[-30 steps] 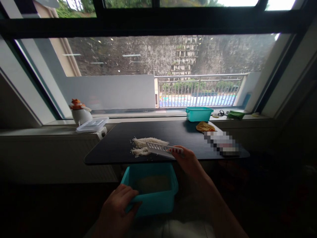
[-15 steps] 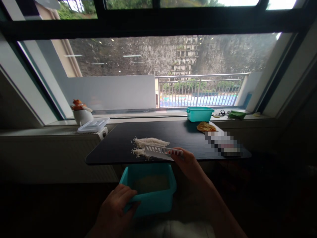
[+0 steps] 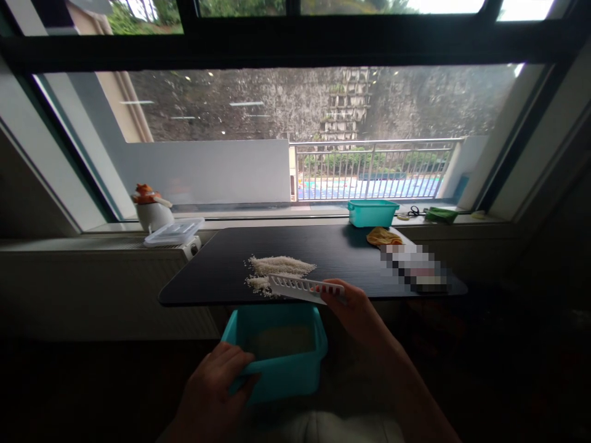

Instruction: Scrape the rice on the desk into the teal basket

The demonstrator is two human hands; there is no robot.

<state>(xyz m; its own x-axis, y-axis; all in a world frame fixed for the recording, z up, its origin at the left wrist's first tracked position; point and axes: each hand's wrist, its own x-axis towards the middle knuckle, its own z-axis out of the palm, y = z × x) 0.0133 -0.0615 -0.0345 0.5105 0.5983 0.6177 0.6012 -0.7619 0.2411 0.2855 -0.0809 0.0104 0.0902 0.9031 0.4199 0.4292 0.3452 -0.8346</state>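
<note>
My left hand (image 3: 221, 375) grips the near left rim of a turquoise plastic bin (image 3: 286, 375), held just below the table's front edge. Pale grains, probably rice, cover the bin's floor. In my right hand (image 3: 353, 301) is a white slotted plastic scraper (image 3: 295, 290), its long flat blade pointing left over the tabletop. The scraper's left end is at the near side of a pile of white rice (image 3: 281, 266). A smaller patch of rice lies close to the table edge, partly behind the blade.
The dark table (image 3: 212, 271) has a cloth (image 3: 384, 236) and a blurred-out flat object (image 3: 415, 267) on its right. A second turquoise bin (image 3: 373, 213), scissors (image 3: 414, 211) and a green item (image 3: 441, 214) stand by the window. Left are a clear lid (image 3: 174, 232) and a white pot (image 3: 154, 215).
The scraper and my right hand have shifted slightly toward me. The bin has moved a touch to the left with my left hand; the rice pile looks the same.
</note>
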